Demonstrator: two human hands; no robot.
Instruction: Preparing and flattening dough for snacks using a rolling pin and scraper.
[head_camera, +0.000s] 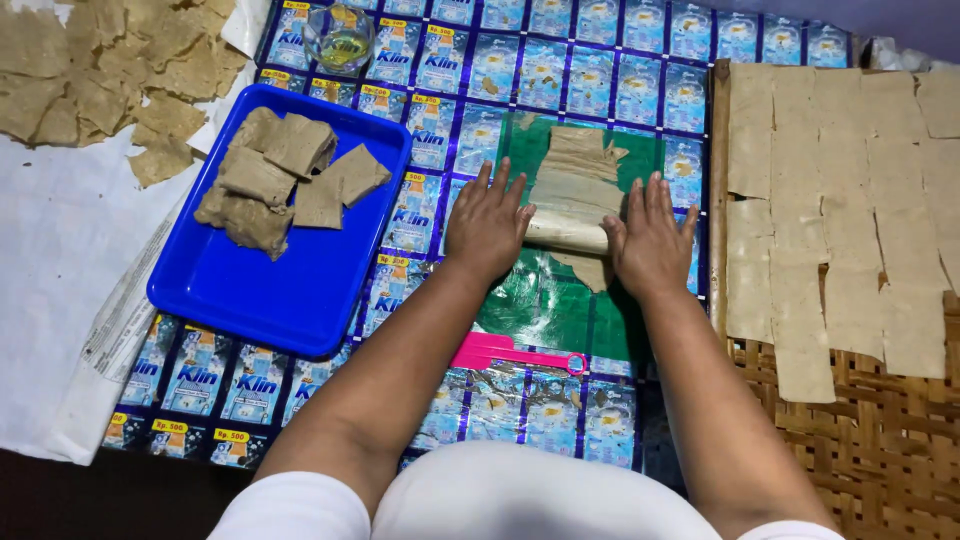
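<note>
Seen from above, a person's left hand (488, 222) and right hand (650, 240) lie flat and open, fingers spread, palms pressing on either end of a pale rolling pin (566, 234) that sits across a thin sheet of tan dough (577, 172). The hands are apart, one at each end of the pin, a placing that looks meant to spread the pressure evenly. The dough rests on a green plastic sheet (545, 305), probably there to stop it sticking, laid over a mat of blue printed sachet wrappers (560, 70) that covers the work surface. A pink plastic cutter (515, 355) lies just below the green sheet, near the person's lap. To the left, a blue tray (270, 290) holds a loose heap of thick dough slabs (285, 180), within easy reach of the left hand. A small glass bowl (339, 38) with a yellowish liquid stands at the top edge. On the right, flattened rectangular dough pieces (850, 200) are laid side by side on a woven bamboo rack (860, 440), apparently for drying. Broken dry pieces (110, 70) lie on white paper (50, 280) at upper left.
</note>
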